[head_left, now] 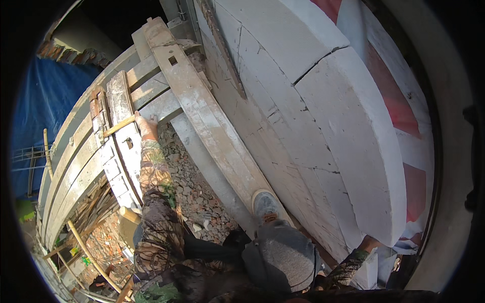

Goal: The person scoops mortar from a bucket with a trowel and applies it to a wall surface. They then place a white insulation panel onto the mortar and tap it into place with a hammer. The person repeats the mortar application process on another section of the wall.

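Note:
My left hand point(147, 127), in a camouflage sleeve, is closed on the end of a pale wooden stick point(117, 126) lying across weathered, slotted planks point(119, 91). My right hand point(370, 243) is at the lower edge of the white block wall point(348, 141) on the right; its fingers are mostly hidden. My booted foot point(264, 204) stands on a long, dusty beam point(202, 116) beside that wall.
Rubble point(189, 187) lies below, between the planks. Bamboo poles point(81, 237) and piled timber point(96, 204) are at lower left. A blue tarp point(43, 101) hangs at left. Red and white sheeting point(384, 86) lines the far right. A dark opening point(116, 20) is at the top.

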Action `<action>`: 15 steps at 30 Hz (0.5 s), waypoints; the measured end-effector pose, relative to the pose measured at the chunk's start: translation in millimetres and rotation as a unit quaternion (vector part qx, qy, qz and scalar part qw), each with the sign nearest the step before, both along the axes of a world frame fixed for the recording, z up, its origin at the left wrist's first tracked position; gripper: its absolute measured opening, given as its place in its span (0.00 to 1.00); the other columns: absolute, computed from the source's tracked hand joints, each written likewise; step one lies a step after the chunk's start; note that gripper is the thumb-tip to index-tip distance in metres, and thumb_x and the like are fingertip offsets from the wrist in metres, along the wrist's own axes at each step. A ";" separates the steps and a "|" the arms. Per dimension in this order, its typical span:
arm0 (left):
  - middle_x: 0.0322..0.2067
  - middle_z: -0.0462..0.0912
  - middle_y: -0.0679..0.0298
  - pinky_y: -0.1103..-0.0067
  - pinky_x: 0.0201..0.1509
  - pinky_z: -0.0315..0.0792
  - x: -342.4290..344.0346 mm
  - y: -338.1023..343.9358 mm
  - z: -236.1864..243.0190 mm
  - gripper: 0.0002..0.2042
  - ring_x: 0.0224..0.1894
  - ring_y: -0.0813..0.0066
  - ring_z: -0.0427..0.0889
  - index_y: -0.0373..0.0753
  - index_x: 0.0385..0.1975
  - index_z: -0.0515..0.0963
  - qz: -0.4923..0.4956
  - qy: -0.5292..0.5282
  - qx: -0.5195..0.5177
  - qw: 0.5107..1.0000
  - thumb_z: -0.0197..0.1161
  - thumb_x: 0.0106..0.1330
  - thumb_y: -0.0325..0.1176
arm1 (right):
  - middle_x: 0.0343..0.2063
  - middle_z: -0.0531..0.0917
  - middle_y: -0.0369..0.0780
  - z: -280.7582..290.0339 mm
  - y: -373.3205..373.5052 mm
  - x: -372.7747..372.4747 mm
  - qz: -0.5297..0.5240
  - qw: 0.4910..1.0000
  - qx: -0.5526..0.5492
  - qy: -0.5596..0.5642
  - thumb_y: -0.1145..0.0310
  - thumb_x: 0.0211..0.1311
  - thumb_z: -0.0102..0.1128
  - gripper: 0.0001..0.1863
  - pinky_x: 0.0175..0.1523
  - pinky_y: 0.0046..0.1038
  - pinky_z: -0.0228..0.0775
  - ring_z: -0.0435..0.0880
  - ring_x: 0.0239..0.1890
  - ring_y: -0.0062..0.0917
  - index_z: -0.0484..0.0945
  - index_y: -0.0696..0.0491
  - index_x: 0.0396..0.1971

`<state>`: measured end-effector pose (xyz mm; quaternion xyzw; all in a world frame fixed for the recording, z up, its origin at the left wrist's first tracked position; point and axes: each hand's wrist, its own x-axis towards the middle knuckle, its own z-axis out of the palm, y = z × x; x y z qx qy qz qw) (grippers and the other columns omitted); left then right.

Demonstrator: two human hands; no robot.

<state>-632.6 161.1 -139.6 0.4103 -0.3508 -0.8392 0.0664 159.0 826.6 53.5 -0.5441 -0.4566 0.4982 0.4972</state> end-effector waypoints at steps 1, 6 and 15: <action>0.75 0.54 0.43 0.56 0.78 0.57 -17.3 -15.7 -2.4 0.47 0.77 0.44 0.56 0.40 0.79 0.50 -0.010 -0.022 -0.014 1.000 0.63 0.68 0.60 | 0.63 0.76 0.46 -2.0 -0.1 13.1 -0.009 1.000 0.007 0.017 0.40 0.77 0.45 0.36 0.70 0.44 0.68 0.73 0.67 0.39 0.69 0.58 0.65; 0.60 0.70 0.47 0.60 0.60 0.77 -69.9 -79.8 -37.4 0.35 0.62 0.53 0.74 0.27 0.67 0.61 0.095 -0.003 0.103 0.990 0.64 0.71 0.48 | 0.63 0.76 0.46 -15.8 -3.1 42.6 -0.057 0.995 0.049 0.069 0.41 0.77 0.46 0.35 0.70 0.44 0.68 0.74 0.67 0.38 0.69 0.57 0.65; 0.40 0.67 0.60 0.68 0.43 0.69 -55.3 -46.8 15.4 0.23 0.41 0.65 0.71 0.33 0.53 0.69 0.054 0.033 -0.033 0.997 0.66 0.71 0.45 | 0.22 0.73 0.33 26.4 -103.4 -24.9 -0.162 0.961 0.110 -0.197 0.51 0.80 0.47 0.24 0.35 0.30 0.63 0.71 0.28 0.23 0.73 0.53 0.27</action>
